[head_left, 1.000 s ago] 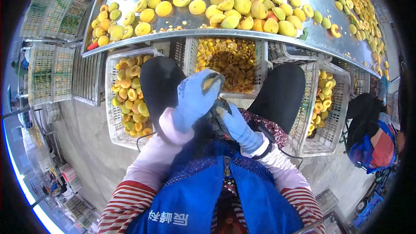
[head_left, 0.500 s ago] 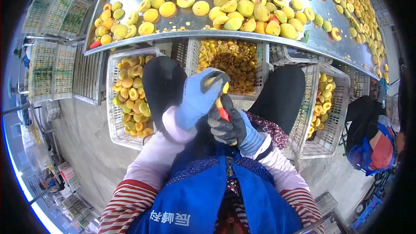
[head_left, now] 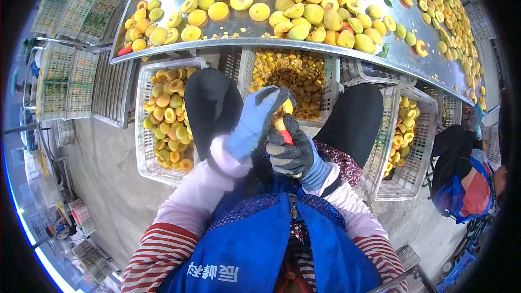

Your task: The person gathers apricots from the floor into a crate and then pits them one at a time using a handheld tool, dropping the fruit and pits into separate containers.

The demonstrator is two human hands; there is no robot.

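My left hand (head_left: 259,118), in a blue and dark-grey glove, is closed around a yellow peach (head_left: 285,107), mostly hidden by the fingers. Close beside it, my right hand (head_left: 296,154), in a matching glove, grips a small tool with a red and yellowish handle (head_left: 284,135). The tool's upper end meets the peach; its tip is hidden. Both hands are held over my lap, between my knees. Beyond them stands a crate (head_left: 245,73) holding yellow pieces and brown pits.
A metal table (head_left: 244,26) ahead carries many whole and halved peaches. White crates of peach halves stand at my left (head_left: 142,154) and right (head_left: 399,189). Stacked crates (head_left: 68,84) are at far left. Another person (head_left: 467,179) sits at far right.
Both hands have shifted slightly right, and more of the yellow peach shows between them. The tool's handle has turned a little. The whole view has shifted slightly.
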